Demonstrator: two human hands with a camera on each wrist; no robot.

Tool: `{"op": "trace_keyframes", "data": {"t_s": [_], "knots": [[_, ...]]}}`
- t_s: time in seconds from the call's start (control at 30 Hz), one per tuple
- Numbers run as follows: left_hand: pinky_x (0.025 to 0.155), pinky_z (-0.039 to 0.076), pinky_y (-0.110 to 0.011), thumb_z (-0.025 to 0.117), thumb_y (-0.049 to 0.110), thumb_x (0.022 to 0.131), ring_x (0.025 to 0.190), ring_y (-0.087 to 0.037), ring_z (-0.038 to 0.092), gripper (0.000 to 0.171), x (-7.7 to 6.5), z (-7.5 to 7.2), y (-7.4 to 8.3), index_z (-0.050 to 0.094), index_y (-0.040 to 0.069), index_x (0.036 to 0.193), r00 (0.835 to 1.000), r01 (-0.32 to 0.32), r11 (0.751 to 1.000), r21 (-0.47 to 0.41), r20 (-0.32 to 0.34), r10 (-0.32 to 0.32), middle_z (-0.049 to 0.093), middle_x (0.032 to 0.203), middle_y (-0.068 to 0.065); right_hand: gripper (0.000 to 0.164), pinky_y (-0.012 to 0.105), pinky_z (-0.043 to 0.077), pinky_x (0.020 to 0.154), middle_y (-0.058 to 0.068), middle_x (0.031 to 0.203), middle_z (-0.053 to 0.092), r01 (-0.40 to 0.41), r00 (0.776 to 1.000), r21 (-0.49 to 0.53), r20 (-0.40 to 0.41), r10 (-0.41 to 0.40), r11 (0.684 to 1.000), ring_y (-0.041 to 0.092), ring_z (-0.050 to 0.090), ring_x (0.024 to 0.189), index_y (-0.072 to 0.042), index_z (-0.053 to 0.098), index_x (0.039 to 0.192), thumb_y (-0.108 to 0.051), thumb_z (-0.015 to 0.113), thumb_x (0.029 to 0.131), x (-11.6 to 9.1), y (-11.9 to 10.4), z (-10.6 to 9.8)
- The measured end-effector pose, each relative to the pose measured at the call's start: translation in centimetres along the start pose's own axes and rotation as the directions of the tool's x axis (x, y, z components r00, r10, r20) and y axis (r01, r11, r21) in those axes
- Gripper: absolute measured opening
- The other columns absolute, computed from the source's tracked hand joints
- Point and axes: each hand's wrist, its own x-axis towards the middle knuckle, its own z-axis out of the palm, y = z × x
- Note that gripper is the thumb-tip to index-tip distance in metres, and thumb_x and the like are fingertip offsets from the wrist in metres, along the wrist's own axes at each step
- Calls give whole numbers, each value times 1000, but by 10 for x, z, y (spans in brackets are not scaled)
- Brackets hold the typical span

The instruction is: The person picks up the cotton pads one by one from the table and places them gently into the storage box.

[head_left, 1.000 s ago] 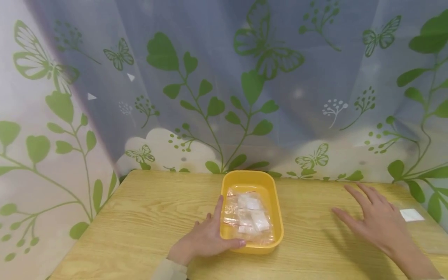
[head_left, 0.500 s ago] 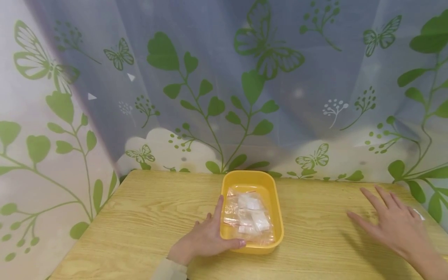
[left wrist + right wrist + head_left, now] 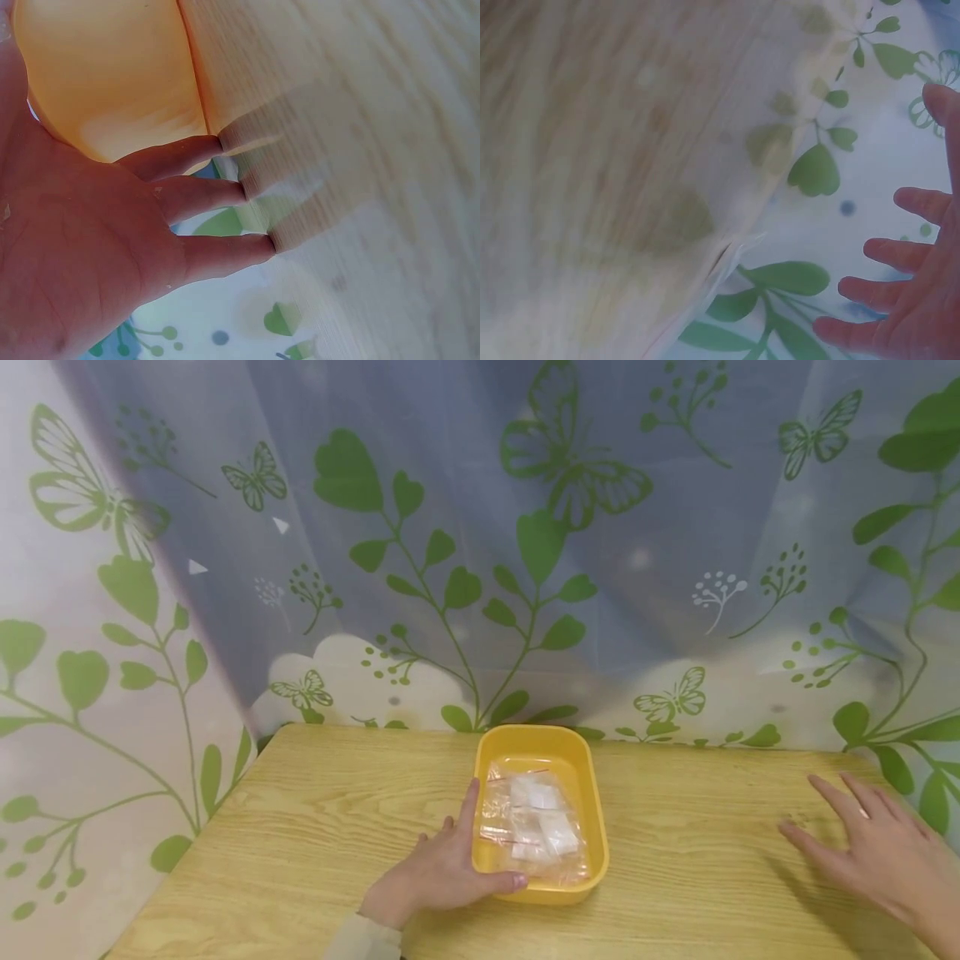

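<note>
A yellow plastic box sits upright on the table, with several clear zip bags lying inside around white contents. My left hand touches the box's near left corner, index finger along the left side and thumb at the front rim. In the left wrist view, its other fingers extend straight, their tips at the tabletop. Off to the right, my right hand hovers over the table, fingers spread and holding nothing. Near it, the right wrist view shows a clear plastic edge with a thin red line; most of this piece is out of view.
The wood-grain table reaches back to a hanging curtain printed with green leaves and butterflies. More of the same printed cloth hangs along the left side.
My right hand has moved to the right, fingers still spread, and now hides the white patch that lay on the table there. The left hand and the yellow box have stayed put.
</note>
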Motion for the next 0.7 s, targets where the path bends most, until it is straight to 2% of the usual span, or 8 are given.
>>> {"op": "trace_keyframes", "data": {"t_s": [0.2,0.33,0.5,0.63,0.7], "knots": [[117,18,-79,68,77,80,149,-55,30,131,-1,-1,0,-17,22,164,1000,3,1000,11,9,-3,46,155,-29,90,89,28,91,48,141,38,-53,998,35,-20,54,998,70,35,121,3,44,145,-66,63,91,-4,14,6],[118,16,-78,68,77,80,149,-54,30,131,-2,0,0,-17,23,164,1000,10,1000,6,11,-10,45,155,-29,85,86,33,89,49,133,44,-6,993,62,-115,13,998,70,42,114,6,50,138,-61,68,89,-7,21,13],[118,17,-78,67,78,79,150,-53,30,131,-2,0,0,-17,24,164,1000,9,1000,11,6,-9,46,155,-27,82,79,40,88,48,128,48,44,985,65,-169,-32,997,66,47,110,12,51,135,-57,67,93,-9,30,20],[118,17,-78,67,78,79,150,-53,29,131,-2,0,-1,-18,24,164,1000,9,1000,12,1,-9,46,156,-26,81,74,44,80,42,123,48,6,991,99,-133,7,995,64,51,101,16,50,132,-55,65,95,-10,36,21],[118,17,-78,68,78,79,150,-53,29,132,-2,0,-1,-17,24,164,1000,11,1000,9,-2,-11,45,156,-26,82,74,44,80,44,122,46,-57,996,108,-64,64,992,67,50,100,17,47,133,-56,61,97,-9,40,22]]}}
